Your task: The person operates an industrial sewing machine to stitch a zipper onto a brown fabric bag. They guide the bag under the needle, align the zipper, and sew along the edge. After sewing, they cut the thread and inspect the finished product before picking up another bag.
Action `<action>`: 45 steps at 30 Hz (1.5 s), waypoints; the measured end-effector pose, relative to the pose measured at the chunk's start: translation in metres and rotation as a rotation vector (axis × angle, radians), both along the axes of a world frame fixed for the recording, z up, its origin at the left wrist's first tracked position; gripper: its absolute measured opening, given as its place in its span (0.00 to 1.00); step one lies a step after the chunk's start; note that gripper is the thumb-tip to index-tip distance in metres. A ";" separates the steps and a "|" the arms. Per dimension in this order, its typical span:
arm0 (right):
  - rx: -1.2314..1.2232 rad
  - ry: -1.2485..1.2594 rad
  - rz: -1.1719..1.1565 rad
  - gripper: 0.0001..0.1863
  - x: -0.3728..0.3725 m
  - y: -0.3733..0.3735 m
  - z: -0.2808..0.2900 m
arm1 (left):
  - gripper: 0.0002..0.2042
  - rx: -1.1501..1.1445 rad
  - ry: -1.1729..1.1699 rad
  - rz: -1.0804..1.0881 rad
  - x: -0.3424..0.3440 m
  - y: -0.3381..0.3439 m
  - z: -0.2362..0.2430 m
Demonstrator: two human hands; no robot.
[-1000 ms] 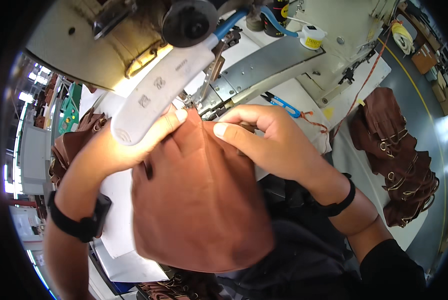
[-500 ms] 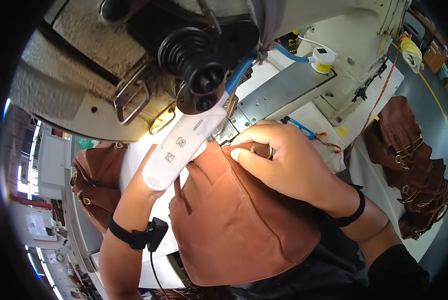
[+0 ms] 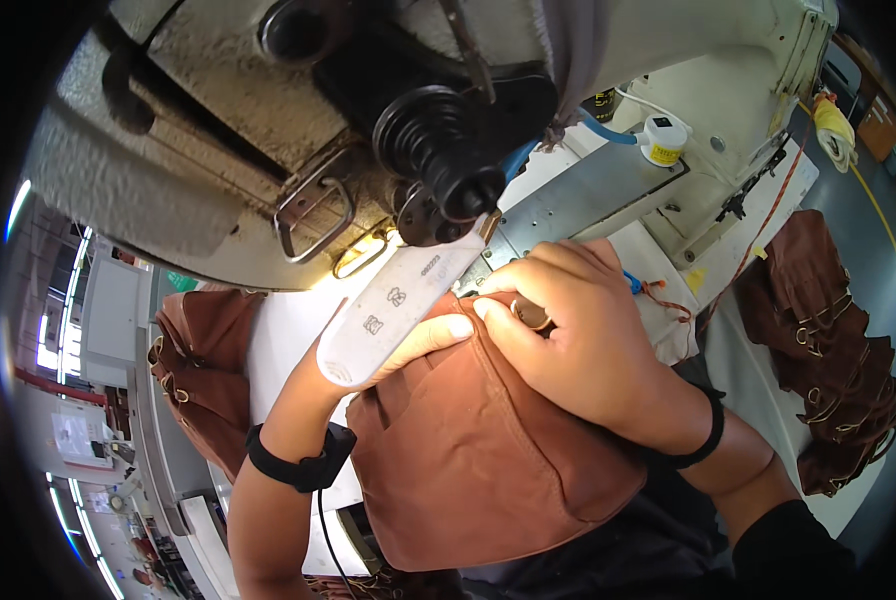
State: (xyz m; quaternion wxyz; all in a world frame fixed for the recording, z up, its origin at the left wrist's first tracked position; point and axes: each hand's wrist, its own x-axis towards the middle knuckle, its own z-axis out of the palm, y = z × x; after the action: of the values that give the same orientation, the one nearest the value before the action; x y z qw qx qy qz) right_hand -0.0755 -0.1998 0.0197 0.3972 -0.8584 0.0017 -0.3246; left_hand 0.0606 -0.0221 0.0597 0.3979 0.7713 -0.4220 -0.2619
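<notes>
A brown leather bag point(image 3: 498, 450) hangs toward me from the bed of a sewing machine point(image 3: 218, 140), its upper edge close under the machine head. My right hand point(image 3: 593, 330) pinches that edge between thumb and bent fingers. A brass-coloured metal ring point(image 3: 531, 314) shows in the hollow of this hand. My left hand point(image 3: 418, 345) grips the bag from the left, thumb lying on the leather near my right fingertips; its other fingers are hidden. A white lamp point(image 3: 398, 310) covers part of the left hand and wrist. The needle area is mostly hidden.
More brown bags with metal rings point(image 3: 818, 350) lie in a row at the right, and others point(image 3: 203, 370) at the left. A small white round device point(image 3: 661, 140) sits on the machine bed. A red cord point(image 3: 758, 220) runs along the right side.
My left thumb has come into sight on top of the bag, closer to my right fingers. The bag's upper folds look flatter. The view has shifted slightly, moving the machine rightward in it.
</notes>
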 end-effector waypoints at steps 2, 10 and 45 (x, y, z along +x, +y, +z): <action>-0.098 -0.089 -0.072 0.06 0.004 0.003 -0.001 | 0.10 -0.004 -0.035 -0.027 0.000 0.000 0.005; -0.111 -0.102 -0.061 0.08 0.013 -0.003 0.001 | 0.17 0.153 -0.020 0.104 -0.003 0.006 0.008; 0.094 -0.164 0.076 0.06 0.028 -0.010 0.000 | 0.30 -0.001 -0.119 -0.041 0.011 -0.001 0.015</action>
State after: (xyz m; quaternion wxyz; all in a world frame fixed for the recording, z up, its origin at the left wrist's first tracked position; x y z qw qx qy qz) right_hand -0.0474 -0.2095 0.0201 0.4477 -0.8089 -0.0483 -0.3780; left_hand 0.0716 -0.0232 0.0742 0.3671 0.7764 -0.4610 -0.2234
